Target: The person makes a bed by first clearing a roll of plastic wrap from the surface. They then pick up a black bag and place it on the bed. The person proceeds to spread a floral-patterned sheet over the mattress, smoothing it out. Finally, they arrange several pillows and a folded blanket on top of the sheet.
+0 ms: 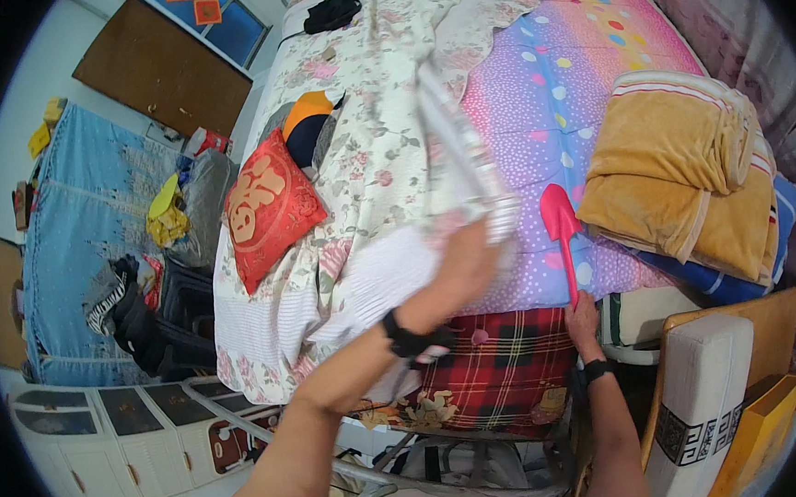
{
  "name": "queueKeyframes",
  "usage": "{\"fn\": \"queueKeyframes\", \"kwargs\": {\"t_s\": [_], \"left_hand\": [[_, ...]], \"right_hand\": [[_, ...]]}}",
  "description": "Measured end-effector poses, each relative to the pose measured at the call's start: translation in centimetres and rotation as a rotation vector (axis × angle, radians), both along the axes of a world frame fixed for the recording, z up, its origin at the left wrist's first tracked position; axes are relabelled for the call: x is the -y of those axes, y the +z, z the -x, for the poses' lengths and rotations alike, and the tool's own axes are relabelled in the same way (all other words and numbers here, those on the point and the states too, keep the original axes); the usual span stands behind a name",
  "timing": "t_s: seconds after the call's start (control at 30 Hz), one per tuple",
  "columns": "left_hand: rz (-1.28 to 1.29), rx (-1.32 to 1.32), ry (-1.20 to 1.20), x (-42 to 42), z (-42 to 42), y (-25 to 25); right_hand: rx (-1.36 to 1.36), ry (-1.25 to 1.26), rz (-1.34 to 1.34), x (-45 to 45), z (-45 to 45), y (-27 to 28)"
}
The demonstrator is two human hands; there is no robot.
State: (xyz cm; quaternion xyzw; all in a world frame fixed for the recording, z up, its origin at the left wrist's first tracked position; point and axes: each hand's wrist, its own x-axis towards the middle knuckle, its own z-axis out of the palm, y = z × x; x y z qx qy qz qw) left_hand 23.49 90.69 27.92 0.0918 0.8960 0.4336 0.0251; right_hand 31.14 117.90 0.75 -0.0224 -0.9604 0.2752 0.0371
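Note:
My left hand (467,261), blurred by motion, grips the edge of a white floral bedspread (391,145) over the middle of the bed. The cloth rises in a blurred fold from that hand. In my right hand (583,320), at the bed's near edge, is the handle of a pink plastic shovel (559,213). Its blade points away from me, over a multicoloured dotted quilt (519,94). Below the quilt's near edge shows a red plaid cloth (510,365).
Folded tan blankets (668,153) are stacked at the right. On the bedspread rest a red cushion (270,209) and a black cloth item (332,12). A metal bed rail (358,469) crosses before me. A long white cushion (708,379) stands at the lower right, beside boards.

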Motion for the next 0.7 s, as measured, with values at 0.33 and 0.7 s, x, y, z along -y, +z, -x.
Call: {"fn": "queueKeyframes", "kwargs": {"t_s": [0.33,0.7], "left_hand": [[-0.773,0.113,-0.422,-19.1,-5.5,4.5],[0.425,0.297,-0.292,14.6,-16.4,-10.3]], "right_hand": [[0.649,-0.491,1.785,-1.0,-8.8,5.2],[0.46,-0.524,2.066,-0.2,-8.5,9.9]]}}
